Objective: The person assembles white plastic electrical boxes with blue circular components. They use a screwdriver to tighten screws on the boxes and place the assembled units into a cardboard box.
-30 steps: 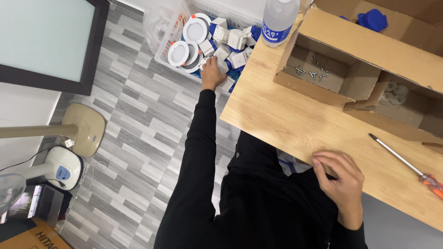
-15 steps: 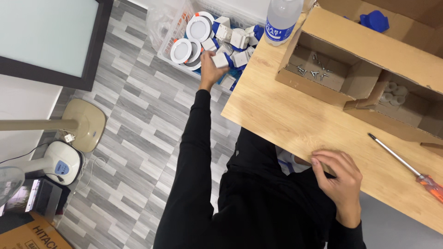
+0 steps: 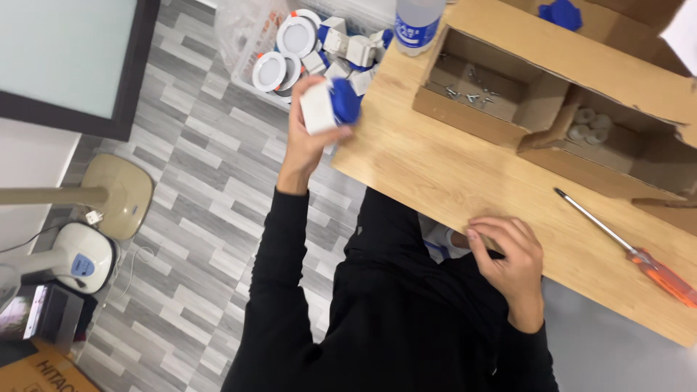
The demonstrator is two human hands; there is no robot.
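Head view, looking down. The left hand, raised in the upper middle of the frame at the left edge of the wooden table, has its fingers closed around a small white-and-blue box; the box is held clear of the floor and just beside the table corner. Directly above it in the frame, on the grey plank floor, lies a clear bin holding round white lamp fittings and more white-and-blue boxes. The right hand, at lower right of centre, rests on the near edge of the table with fingers curled loosely; a dark object shows under the fingertips, though whether it is gripped cannot be told. An orange-handled screwdriver lies on the table to the right of that hand, well apart from it. At the upper right stand open cardboard boxes, one compartment with small screws, another with small white cylinders. A clear plastic bottle with a blue label stands at the top edge, just beside the cardboard
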